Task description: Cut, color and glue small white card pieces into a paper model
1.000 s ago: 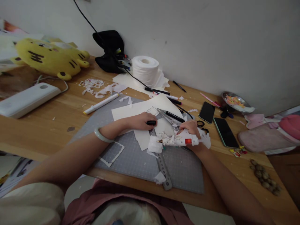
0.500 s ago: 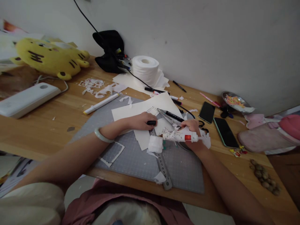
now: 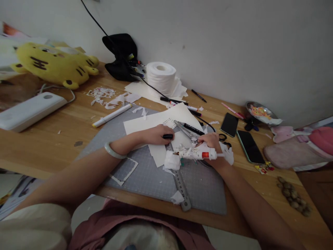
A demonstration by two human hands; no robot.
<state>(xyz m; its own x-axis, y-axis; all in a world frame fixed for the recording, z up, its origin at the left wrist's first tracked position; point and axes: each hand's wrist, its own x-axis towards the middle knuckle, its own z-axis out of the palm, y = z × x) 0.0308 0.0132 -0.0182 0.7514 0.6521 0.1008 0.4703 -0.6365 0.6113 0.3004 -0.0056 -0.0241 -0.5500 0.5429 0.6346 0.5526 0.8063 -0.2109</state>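
My left hand [image 3: 157,134] is closed over the white paper [image 3: 140,123], with the black end of a pen-like object [image 3: 168,136] sticking out of it. Below that hand a steel ruler [image 3: 180,184] runs toward the table's front edge. My right hand [image 3: 211,139] is closed at a white hot glue gun [image 3: 196,153] with a red label; its handle is mostly hidden. Strings of dried glue cling to the barrel. The nozzle points left, over a folded white tissue [image 3: 172,160]. Near my right thumb lie scissors [image 3: 185,130] and a black pen [image 3: 194,128].
A grey cutting mat [image 3: 145,180] lies under the work, bearing a cut paper frame [image 3: 128,172]. Behind stand a tissue roll [image 3: 161,78] and loose markers. Two phones [image 3: 250,147] lie at right, near a metal bowl [image 3: 261,113]. A yellow plush toy [image 3: 54,64] is at left.
My right hand and the glue gun have shifted slightly left, and more of the glue stick shows behind the gun. My left hand has stayed in place.
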